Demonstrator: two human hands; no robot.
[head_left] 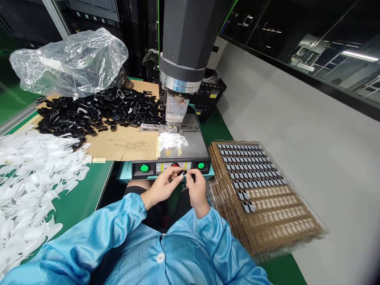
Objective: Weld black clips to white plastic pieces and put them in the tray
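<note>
Head view, one entry per item, from the hands outward.

Small black part (181, 173): hard, dark, apparently moulded plastic; pinched between the fingertips of both hands, just in front of the machine's button panel. Shape too small to tell.

Left hand (162, 187): fingers closed on the part's left end.

Right hand (196, 189): fingers closed on its right end. Judged step: fitting or aligning the piece by hand; the next move likely calls for fine fingertip pressure without slipping.

Control panel (172, 166): just beyond the hands; two green buttons, one red.

Press head (185, 43): grey cylinder with a metal collar, above a flat steel bed.

White pieces (172, 140): small heap on the bed, glossy.

Black parts pile (95, 111): far left of the hands, on brown cardboard.

White spoon-like shapes (29, 178): left, on a green mat.

Clear plastic bag (71, 59): crinkled, beyond the pile.

Stacked trays (267, 206): right of the hands; brownish, pocketed, partly filled.
</note>
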